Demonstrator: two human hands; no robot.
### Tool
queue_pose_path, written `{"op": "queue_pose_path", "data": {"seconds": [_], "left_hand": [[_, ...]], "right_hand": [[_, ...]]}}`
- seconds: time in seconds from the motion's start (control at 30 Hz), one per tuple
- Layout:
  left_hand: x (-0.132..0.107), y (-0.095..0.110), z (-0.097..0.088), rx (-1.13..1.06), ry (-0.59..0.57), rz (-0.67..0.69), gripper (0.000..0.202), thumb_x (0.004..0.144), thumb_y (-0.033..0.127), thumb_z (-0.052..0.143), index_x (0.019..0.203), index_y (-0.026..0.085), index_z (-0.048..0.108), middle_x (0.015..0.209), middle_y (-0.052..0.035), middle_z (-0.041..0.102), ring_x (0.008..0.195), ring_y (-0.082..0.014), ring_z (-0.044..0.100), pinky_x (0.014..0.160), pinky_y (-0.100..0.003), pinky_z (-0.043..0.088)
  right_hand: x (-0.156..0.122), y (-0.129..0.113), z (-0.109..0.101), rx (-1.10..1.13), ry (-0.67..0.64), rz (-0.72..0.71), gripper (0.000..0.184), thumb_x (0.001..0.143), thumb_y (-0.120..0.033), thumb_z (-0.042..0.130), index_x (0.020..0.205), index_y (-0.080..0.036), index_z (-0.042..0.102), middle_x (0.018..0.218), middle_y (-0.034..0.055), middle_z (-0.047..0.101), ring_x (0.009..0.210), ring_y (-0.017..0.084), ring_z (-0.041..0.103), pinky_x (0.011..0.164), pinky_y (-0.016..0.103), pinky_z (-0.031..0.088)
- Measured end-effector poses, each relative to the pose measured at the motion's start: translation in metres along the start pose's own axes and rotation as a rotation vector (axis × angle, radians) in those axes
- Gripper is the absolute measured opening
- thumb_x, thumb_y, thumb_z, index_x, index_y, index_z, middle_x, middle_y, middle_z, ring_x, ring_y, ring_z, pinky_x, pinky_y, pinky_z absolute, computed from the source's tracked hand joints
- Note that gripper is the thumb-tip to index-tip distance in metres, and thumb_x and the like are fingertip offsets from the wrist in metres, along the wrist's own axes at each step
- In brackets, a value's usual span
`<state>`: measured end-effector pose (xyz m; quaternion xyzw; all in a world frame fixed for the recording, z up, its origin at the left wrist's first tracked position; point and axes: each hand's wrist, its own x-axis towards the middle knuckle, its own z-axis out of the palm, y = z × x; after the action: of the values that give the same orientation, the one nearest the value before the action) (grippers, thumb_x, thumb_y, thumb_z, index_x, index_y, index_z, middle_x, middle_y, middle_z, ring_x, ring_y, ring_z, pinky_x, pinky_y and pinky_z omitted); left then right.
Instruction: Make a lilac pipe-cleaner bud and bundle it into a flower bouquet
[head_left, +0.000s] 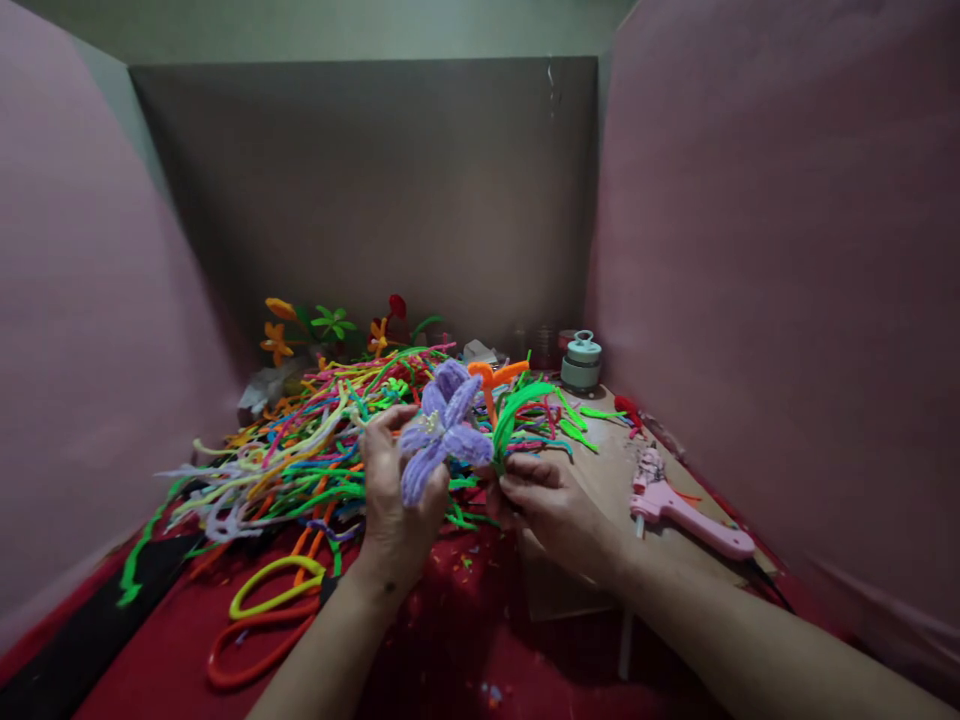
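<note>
A purple pipe-cleaner flower (457, 445) with pale yellow stamens faces me at the middle of the head view. My left hand (388, 500) is closed around it from the left; the petals cover part of the fingers. My right hand (551, 510) pinches the base of a bright green pipe-cleaner leaf (516, 412), just right of the petals. Behind the flower rises a bent orange pipe cleaner (489, 385); whether it joins the flower I cannot tell. The flower's stem is hidden.
Loose pipe cleaners (300, 440) of many colours are heaped behind and left of my hands. Orange-and-yellow-handled scissors (262, 650) lie at front left. At right, a pink glue gun (694, 515) rests on a board (600, 470). Behind stands a mint-green container (581, 365).
</note>
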<state>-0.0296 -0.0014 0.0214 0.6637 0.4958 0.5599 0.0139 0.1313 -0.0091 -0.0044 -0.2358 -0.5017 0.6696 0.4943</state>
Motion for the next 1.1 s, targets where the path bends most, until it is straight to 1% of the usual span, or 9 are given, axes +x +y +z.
{"op": "queue_pose_path", "data": {"seconds": [0.13, 0.3, 0.47, 0.57, 0.63, 0.7, 0.83, 0.9, 1.1], "left_hand": [[-0.005, -0.004, 0.008, 0.217, -0.158, 0.215, 0.019, 0.077, 0.02, 0.05, 0.093, 0.023, 0.059, 0.094, -0.0069, 0.065, 0.096, -0.0256, 0.056, 0.085, -0.042, 0.039], [-0.012, -0.003, 0.01, 0.479, -0.249, 0.383, 0.024, 0.081, 0.009, 0.04, 0.084, 0.022, 0.06, 0.078, -0.0056, 0.066, 0.086, -0.0236, 0.06, 0.082, -0.041, 0.039], [-0.017, -0.003, 0.007, 0.54, -0.199, 0.411, 0.024, 0.08, 0.008, 0.044, 0.092, 0.021, 0.06, 0.086, -0.0087, 0.065, 0.09, -0.0261, 0.058, 0.084, -0.043, 0.039], [-0.02, 0.0, 0.003, 0.506, -0.049, 0.397, 0.021, 0.079, 0.016, 0.051, 0.099, 0.016, 0.058, 0.099, -0.0153, 0.061, 0.101, -0.0304, 0.051, 0.089, -0.048, 0.036], [-0.022, 0.006, 0.002, 0.395, 0.029, 0.373, 0.021, 0.077, 0.018, 0.054, 0.098, 0.015, 0.058, 0.097, -0.0152, 0.061, 0.099, -0.0293, 0.051, 0.089, -0.047, 0.036], [-0.024, 0.014, 0.005, 0.179, -0.067, 0.274, 0.012, 0.079, 0.019, 0.053, 0.089, 0.018, 0.06, 0.086, -0.009, 0.062, 0.087, -0.024, 0.055, 0.083, -0.041, 0.041], [-0.025, 0.026, 0.02, -0.42, -0.355, -0.348, 0.015, 0.075, 0.03, 0.06, 0.083, 0.017, 0.059, 0.08, -0.0031, 0.064, 0.077, -0.0187, 0.059, 0.072, -0.031, 0.047], [-0.024, 0.028, 0.027, -0.651, -0.362, -0.535, 0.02, 0.07, 0.03, 0.065, 0.084, 0.017, 0.059, 0.078, -0.0004, 0.063, 0.075, -0.0162, 0.059, 0.07, -0.027, 0.046], [-0.025, 0.028, 0.033, -0.835, -0.331, -0.619, 0.017, 0.065, 0.025, 0.07, 0.075, 0.013, 0.062, 0.064, 0.0021, 0.059, 0.057, -0.0094, 0.05, 0.054, -0.02, 0.04]], "right_hand": [[0.003, 0.002, -0.001, -0.065, 0.007, -0.01, 0.028, 0.076, -0.04, 0.06, 0.063, -0.015, 0.055, 0.058, -0.0014, 0.054, 0.049, 0.007, 0.041, 0.047, 0.022, 0.026], [0.006, 0.003, 0.001, -0.084, 0.11, -0.046, 0.028, 0.072, -0.041, 0.063, 0.062, -0.016, 0.055, 0.05, -0.005, 0.046, 0.043, 0.006, 0.033, 0.043, 0.021, 0.021], [0.007, 0.002, 0.001, -0.06, 0.18, -0.069, 0.024, 0.07, -0.036, 0.064, 0.062, -0.015, 0.057, 0.051, -0.0041, 0.048, 0.045, 0.006, 0.037, 0.044, 0.019, 0.025], [0.006, 0.001, -0.001, -0.072, 0.177, -0.075, 0.02, 0.073, -0.035, 0.062, 0.071, -0.015, 0.062, 0.058, -0.0021, 0.053, 0.051, 0.007, 0.041, 0.048, 0.02, 0.029], [0.005, 0.0, -0.001, -0.068, 0.177, -0.117, 0.018, 0.074, -0.033, 0.061, 0.071, -0.015, 0.061, 0.062, -0.0021, 0.051, 0.054, 0.007, 0.04, 0.05, 0.02, 0.03], [0.005, 0.0, -0.001, -0.075, 0.166, -0.169, 0.016, 0.075, -0.028, 0.06, 0.067, -0.015, 0.059, 0.063, -0.0029, 0.048, 0.056, 0.007, 0.039, 0.052, 0.02, 0.031], [0.006, 0.001, -0.001, -0.13, 0.214, -0.244, 0.004, 0.07, -0.019, 0.06, 0.072, -0.016, 0.059, 0.065, -0.0033, 0.049, 0.06, 0.009, 0.042, 0.055, 0.021, 0.035], [0.007, 0.003, 0.0, -0.104, 0.262, -0.254, 0.013, 0.065, -0.016, 0.064, 0.076, -0.016, 0.057, 0.068, -0.0037, 0.051, 0.061, 0.009, 0.043, 0.056, 0.021, 0.036], [0.007, 0.01, 0.005, 0.007, 0.271, -0.222, 0.023, 0.057, -0.012, 0.067, 0.069, -0.018, 0.048, 0.061, -0.0072, 0.048, 0.057, 0.008, 0.042, 0.053, 0.02, 0.037]]}}
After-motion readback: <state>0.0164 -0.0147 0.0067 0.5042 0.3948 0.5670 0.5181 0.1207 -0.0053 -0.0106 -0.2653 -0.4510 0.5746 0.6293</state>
